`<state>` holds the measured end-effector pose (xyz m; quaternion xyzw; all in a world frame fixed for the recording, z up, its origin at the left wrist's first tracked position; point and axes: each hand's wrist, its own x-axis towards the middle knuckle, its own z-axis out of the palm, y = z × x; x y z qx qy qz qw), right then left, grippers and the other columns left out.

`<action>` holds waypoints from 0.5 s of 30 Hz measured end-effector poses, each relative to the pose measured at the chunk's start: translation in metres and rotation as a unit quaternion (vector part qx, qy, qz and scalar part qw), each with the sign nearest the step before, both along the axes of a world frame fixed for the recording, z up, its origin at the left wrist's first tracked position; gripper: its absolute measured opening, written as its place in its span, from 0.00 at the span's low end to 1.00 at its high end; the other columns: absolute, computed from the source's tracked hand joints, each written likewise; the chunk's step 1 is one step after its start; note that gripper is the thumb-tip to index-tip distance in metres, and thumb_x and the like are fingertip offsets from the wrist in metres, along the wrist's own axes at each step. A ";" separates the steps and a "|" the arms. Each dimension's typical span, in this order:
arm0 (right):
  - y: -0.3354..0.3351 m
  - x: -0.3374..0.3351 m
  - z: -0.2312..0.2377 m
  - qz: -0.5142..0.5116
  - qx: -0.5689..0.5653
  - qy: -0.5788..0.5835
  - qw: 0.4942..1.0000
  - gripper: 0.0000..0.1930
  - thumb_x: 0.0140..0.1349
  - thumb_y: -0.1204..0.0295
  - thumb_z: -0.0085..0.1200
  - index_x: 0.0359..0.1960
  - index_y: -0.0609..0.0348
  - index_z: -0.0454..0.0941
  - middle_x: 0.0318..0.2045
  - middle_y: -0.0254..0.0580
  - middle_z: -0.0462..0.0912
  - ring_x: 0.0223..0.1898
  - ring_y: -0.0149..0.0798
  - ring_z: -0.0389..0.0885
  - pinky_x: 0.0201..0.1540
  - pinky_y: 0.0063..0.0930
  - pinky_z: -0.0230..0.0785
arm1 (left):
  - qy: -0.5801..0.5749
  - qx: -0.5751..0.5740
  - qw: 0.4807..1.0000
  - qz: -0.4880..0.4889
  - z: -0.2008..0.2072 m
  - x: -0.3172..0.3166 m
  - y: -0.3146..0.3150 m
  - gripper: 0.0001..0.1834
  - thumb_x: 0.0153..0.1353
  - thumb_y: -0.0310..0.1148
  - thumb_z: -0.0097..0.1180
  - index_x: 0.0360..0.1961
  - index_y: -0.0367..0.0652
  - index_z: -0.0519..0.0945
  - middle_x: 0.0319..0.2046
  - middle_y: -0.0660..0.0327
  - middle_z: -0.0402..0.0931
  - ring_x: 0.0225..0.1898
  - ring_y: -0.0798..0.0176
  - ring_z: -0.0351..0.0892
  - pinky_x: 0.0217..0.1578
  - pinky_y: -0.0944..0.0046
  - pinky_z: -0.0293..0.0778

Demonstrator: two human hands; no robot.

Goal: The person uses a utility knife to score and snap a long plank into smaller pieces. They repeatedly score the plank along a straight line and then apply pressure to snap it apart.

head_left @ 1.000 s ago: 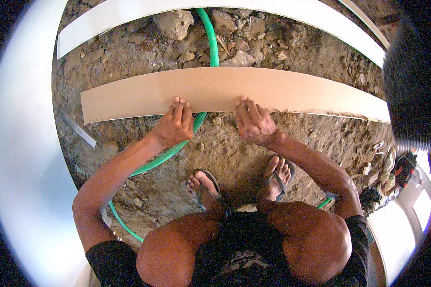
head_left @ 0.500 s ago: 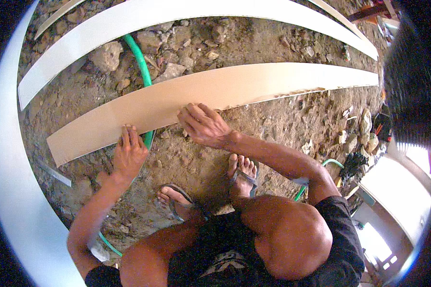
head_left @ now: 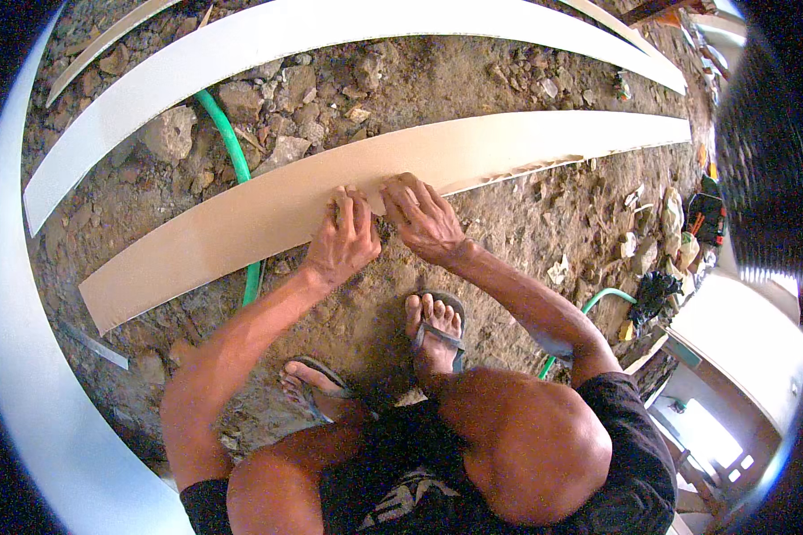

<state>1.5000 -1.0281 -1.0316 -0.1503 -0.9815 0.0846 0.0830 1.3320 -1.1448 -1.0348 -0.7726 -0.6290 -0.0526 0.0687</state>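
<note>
A long tan-faced board strip (head_left: 241, 218) lies across the ground before me, fading to white at its right end. Its near edge looks ragged to the right of my hands. My left hand (head_left: 343, 236) has its fingers bent over that near edge, around the middle of the strip. Close beside it, my right hand (head_left: 424, 223) grips the same edge with curled fingers. A small tan bit of the strip shows between the two hands. Both thumbs are largely hidden, and so is the strip's underside.
Beyond lies a long white strip (head_left: 268, 40). A green hose (head_left: 226, 134) passes under the tan strip. Rocks (head_left: 169, 134) and rubble cover the dirt. A large pale panel (head_left: 27, 357) stands at the left. My sandalled feet (head_left: 437, 330) are close in; tools and debris (head_left: 678, 241) lie right.
My left hand has slid right along the near edge, up close to my right hand. The right hand has shifted slightly right and away from me. The view has moved a little.
</note>
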 end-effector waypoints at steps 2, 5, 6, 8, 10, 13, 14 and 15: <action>0.002 0.008 -0.002 -0.007 -0.009 0.004 1.000 0.28 0.47 0.70 0.57 0.52 0.71 0.75 0.54 0.51 0.74 0.59 0.53 0.71 0.55 0.42 0.74 | 0.032 0.023 0.999 -0.036 -0.003 0.000 0.003 0.18 0.53 0.30 0.55 0.41 0.27 0.84 0.44 0.34 0.77 0.51 0.33 0.75 0.43 0.47 0.81; 0.003 0.003 0.002 0.019 0.028 0.016 0.999 0.27 0.47 0.71 0.55 0.51 0.73 0.75 0.53 0.53 0.74 0.57 0.54 0.73 0.54 0.41 0.75 | 0.067 0.024 0.996 -0.052 -0.008 -0.001 -0.002 0.18 0.52 0.29 0.55 0.41 0.25 0.84 0.41 0.30 0.78 0.47 0.28 0.77 0.40 0.45 0.83; 0.003 0.004 0.005 0.035 0.050 0.014 0.998 0.27 0.48 0.71 0.55 0.51 0.73 0.75 0.53 0.55 0.74 0.56 0.54 0.74 0.54 0.41 0.75 | 0.069 0.022 0.996 -0.051 -0.007 0.003 -0.001 0.18 0.52 0.29 0.55 0.41 0.24 0.84 0.41 0.30 0.78 0.46 0.26 0.78 0.40 0.43 0.83; 0.001 0.004 0.003 0.054 0.069 0.009 0.996 0.26 0.49 0.72 0.55 0.51 0.75 0.75 0.54 0.58 0.74 0.55 0.56 0.75 0.54 0.41 0.76 | 0.068 -0.011 0.997 -0.042 -0.006 0.009 0.000 0.19 0.53 0.29 0.55 0.41 0.22 0.83 0.41 0.28 0.78 0.46 0.23 0.77 0.39 0.41 0.82; 0.001 0.005 -0.001 0.061 0.064 0.004 0.996 0.25 0.51 0.72 0.55 0.50 0.76 0.75 0.54 0.62 0.74 0.55 0.57 0.76 0.54 0.42 0.77 | 0.071 -0.021 0.997 -0.036 -0.003 0.015 0.003 0.19 0.53 0.29 0.55 0.41 0.21 0.82 0.41 0.28 0.77 0.46 0.21 0.77 0.39 0.39 0.82; 0.000 0.010 -0.012 0.025 -0.017 -0.018 0.999 0.24 0.53 0.73 0.54 0.51 0.78 0.74 0.54 0.68 0.74 0.55 0.62 0.76 0.52 0.43 0.78 | 0.073 -0.010 0.997 -0.033 -0.002 0.019 0.004 0.20 0.54 0.30 0.54 0.41 0.20 0.82 0.41 0.28 0.77 0.47 0.19 0.76 0.39 0.37 0.82; 0.001 0.013 -0.015 0.040 0.000 -0.018 0.999 0.24 0.53 0.73 0.54 0.50 0.79 0.74 0.53 0.69 0.74 0.55 0.63 0.76 0.52 0.43 0.79 | 0.066 -0.007 0.997 -0.031 -0.002 0.019 0.003 0.20 0.54 0.30 0.54 0.41 0.20 0.81 0.41 0.28 0.77 0.47 0.18 0.75 0.40 0.36 0.81; 0.001 0.016 -0.015 0.055 0.017 -0.020 0.998 0.24 0.53 0.73 0.54 0.50 0.79 0.74 0.53 0.70 0.74 0.55 0.64 0.77 0.51 0.43 0.80 | 0.057 -0.005 0.998 -0.030 -0.001 0.021 0.002 0.21 0.54 0.30 0.54 0.42 0.20 0.81 0.41 0.28 0.77 0.47 0.18 0.75 0.40 0.36 0.81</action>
